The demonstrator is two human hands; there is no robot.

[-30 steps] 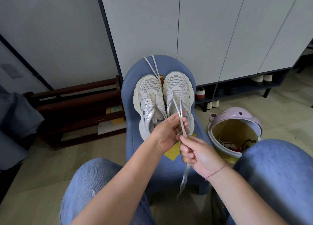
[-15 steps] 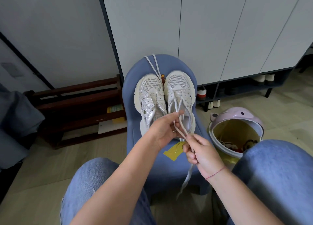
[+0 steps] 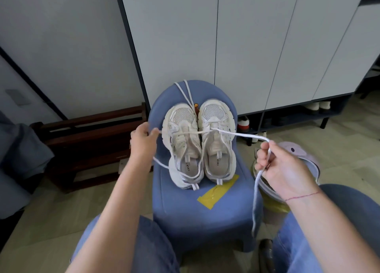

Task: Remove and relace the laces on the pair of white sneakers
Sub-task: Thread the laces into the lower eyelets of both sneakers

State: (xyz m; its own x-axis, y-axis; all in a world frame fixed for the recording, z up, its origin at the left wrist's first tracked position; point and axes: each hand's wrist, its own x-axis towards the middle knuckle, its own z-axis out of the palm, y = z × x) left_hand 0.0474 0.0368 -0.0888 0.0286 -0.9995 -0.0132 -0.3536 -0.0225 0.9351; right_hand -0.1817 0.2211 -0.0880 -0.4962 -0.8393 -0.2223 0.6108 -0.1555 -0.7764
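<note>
Two white sneakers stand side by side on a blue stool (image 3: 207, 215), toes pointing away: the left sneaker (image 3: 182, 143) and the right sneaker (image 3: 218, 137). A white lace (image 3: 242, 135) runs through the right sneaker's lowest eyelets and is stretched out to both sides. My left hand (image 3: 143, 140) pinches its left end beside the left sneaker. My right hand (image 3: 279, 165) grips its right end, and the tail hangs down past the stool. A second loose lace (image 3: 186, 93) lies on the stool behind the toes.
A pink-rimmed bin (image 3: 304, 157) stands on the floor right of the stool, partly behind my right hand. A dark wooden rack (image 3: 86, 145) sits to the left. A strip of yellow tape (image 3: 218, 192) is stuck on the seat. White cabinet doors rise behind, with shoes underneath.
My hands were together over the right sneaker's opening, holding both lace ends. They have pulled apart, left hand to the left and right hand to the right, drawing the lace taut across both shoes.
</note>
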